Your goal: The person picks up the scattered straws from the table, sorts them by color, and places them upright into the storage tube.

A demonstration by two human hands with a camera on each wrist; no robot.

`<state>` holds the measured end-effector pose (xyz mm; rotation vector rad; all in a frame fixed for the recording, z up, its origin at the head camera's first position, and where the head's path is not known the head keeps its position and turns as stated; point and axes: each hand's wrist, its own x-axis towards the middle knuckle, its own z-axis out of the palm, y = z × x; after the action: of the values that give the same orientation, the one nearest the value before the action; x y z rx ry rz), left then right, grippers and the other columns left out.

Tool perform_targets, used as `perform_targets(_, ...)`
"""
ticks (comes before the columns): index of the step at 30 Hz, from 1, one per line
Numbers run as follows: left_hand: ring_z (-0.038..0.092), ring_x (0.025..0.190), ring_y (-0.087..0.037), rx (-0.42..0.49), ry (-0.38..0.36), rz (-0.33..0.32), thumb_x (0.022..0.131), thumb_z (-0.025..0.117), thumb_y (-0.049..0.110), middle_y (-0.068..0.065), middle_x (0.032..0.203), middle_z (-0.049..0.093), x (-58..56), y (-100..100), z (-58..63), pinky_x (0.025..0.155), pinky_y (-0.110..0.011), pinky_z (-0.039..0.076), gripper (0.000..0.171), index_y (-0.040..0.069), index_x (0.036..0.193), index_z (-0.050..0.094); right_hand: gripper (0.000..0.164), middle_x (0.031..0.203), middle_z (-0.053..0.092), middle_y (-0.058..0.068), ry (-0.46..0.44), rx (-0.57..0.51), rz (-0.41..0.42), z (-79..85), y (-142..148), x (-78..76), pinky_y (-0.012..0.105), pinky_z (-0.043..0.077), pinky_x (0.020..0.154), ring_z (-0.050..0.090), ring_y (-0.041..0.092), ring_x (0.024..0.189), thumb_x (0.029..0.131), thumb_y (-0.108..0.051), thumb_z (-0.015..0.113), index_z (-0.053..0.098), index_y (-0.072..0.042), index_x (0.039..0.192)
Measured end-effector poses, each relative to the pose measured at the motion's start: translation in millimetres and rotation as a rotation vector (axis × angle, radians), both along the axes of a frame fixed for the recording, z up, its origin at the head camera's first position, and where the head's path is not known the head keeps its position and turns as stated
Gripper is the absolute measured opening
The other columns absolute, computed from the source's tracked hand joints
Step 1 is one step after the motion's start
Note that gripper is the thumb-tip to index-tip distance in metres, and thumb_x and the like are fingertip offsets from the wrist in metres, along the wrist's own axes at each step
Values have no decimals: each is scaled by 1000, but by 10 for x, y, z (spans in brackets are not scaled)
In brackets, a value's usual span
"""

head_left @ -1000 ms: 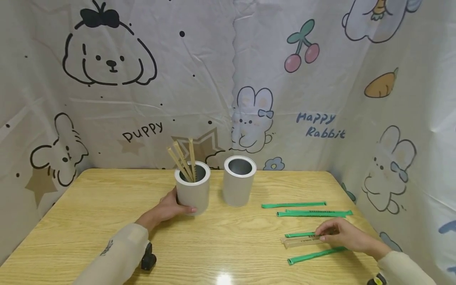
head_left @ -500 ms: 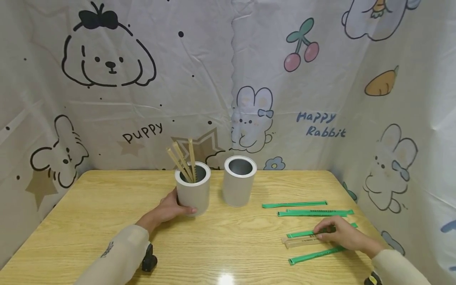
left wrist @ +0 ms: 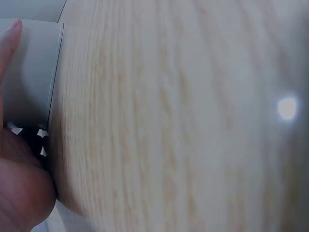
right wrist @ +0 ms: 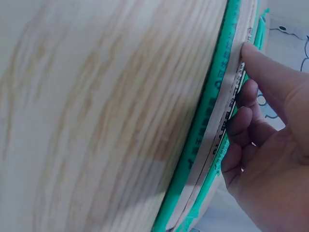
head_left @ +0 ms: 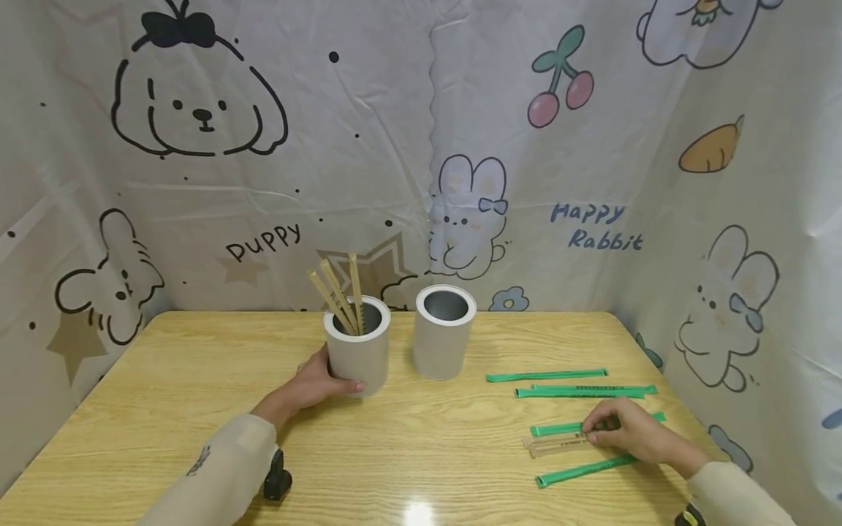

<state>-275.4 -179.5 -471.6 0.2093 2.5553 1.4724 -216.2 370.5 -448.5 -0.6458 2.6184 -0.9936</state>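
Observation:
At the centre-left of the head view, my left hand [head_left: 314, 383] grips the lower side of a pale cylindrical cup [head_left: 368, 365]. Three brown-wrapped straws [head_left: 337, 296] lean inside it. In the left wrist view, the thumb [left wrist: 10, 41] lies along the cup wall. On the right of the table, my right hand [head_left: 631, 431] pinches at a pair of brown-wrapped straws [head_left: 555, 444] lying flat, covering their right ends in the head view. The right wrist view has the thumb on a brown wrapper [right wrist: 223, 99], fingers bent beyond it. Green-wrapped straws lie close on both sides.
A second pale cup [head_left: 441, 351] stands upright right of the held one. Several green-wrapped straws [head_left: 546, 377] lie spread across the right of the wooden table [head_left: 230, 351]. Printed cloth [head_left: 368, 168] hangs behind and at the sides.
My right hand has shifted slightly left and up at the straws, and the right end of the green straw behind it has come into view. My left hand keeps its hold on the cup.

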Motion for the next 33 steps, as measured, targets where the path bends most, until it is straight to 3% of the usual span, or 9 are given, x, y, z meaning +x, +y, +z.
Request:
perform_targets(7,45,142,-41,39,-1,-8,77,88,35,-23,155,43,24,28,11,117,-57,36,110,1,158,22,11,86,71,1,-49,-32,-12,42,45,-1,21,41,56,47,1,65,92,-14,73,76,-4,96)
perform_targets(12,45,142,-41,51,-4,-6,77,89,33,-23,155,43,28,31,6,117,-57,36,109,2,157,22,19,99,74,3,-121,-85,-50,170,64,-31,23,54,69,61,3,80,96,-20,69,75,-4,104)
perform_targets(18,45,141,-41,43,-10,7,77,89,34,-23,155,43,47,16,33,117,-57,36,109,2,157,22,28,98,68,-11,-88,-223,-147,551,-199,-127,27,55,77,63,6,87,100,-20,64,70,2,115)
perform_targets(23,46,140,-40,38,-10,16,76,89,34,-23,153,45,63,30,26,117,-56,37,108,1,157,25,25,105,68,-19,-1,-338,-225,924,-612,-166,23,51,88,63,5,101,102,-26,62,71,-7,115)
perform_targets(27,45,141,-40,57,-6,1,76,89,34,-23,154,44,62,46,8,117,-56,36,110,1,158,23,12,100,67,-16,24,-513,-177,1190,-977,-237,18,48,90,60,3,99,103,-22,59,70,-18,107)
perform_targets(33,45,141,-40,53,17,-4,76,89,34,-23,154,44,34,25,-2,117,-57,36,110,2,158,22,22,90,66,-10,-64,-973,-58,1535,-1634,-424,19,48,79,56,6,83,103,-7,56,71,-22,96)
